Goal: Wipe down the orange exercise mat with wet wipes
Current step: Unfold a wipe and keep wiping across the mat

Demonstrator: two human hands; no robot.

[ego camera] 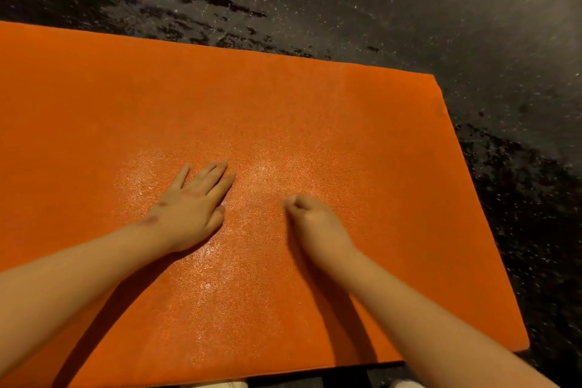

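Head view: the flat orange textured foam exercise mat (pixel 315 110) lies on a dark speckled floor (pixel 472 9). Its far edge and right-hand corner are in view, and the person leans over its near side. The left hand (pixel 192 201) rests palm-down on the mat with its fingers straight and slightly spread, so it is released and holds nothing. The right hand (pixel 310 217) is just beside it, clenched into a fist with the knuckles on the mat. No wet wipe shows, and I cannot tell whether one is balled inside the fist. A glistening damp patch (pixel 261 173) spreads around and between the hands, while the far and right parts of the mat look dull.

To wipe well, the flat hand should probably pin the mat while the other makes overlapping strokes outward from the sheen toward the dry edges, pressing into the pebbled grain.

No brand, label or writing can be read anywhere.
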